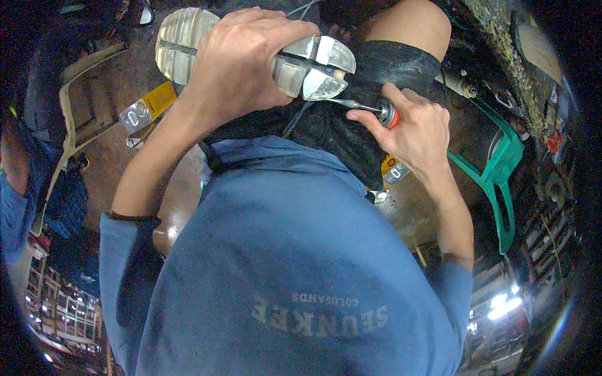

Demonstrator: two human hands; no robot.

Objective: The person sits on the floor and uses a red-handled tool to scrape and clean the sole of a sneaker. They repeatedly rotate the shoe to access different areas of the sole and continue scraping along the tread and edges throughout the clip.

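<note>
A shoe (pixel 329 56) is held sole up above my lap, its pale, worn, blocky tread facing me. My left hand (pixel 241 59) is wrapped across the middle of the sole, hiding part of it. In my right hand (pixel 417 128) is an awl-like tool (pixel 390 116) with a red and black handle and a thin metal shaft. The shaft points left, and its tip meets the shoe's near edge by the whitish end of the sole. Whether the tip has gone into the shoe I cannot tell. A thin pale cord (pixel 305 9) shows beyond the shoe.
A yellow and clear package (pixel 148 106) lies on the floor left of my forearm. To the right is a green plastic chair-like piece (pixel 501 164). A pale curved frame (pixel 67 103) and a person's blue sleeve (pixel 14 210) are at left. A rough ledge (pixel 501 53) runs along the upper right.
</note>
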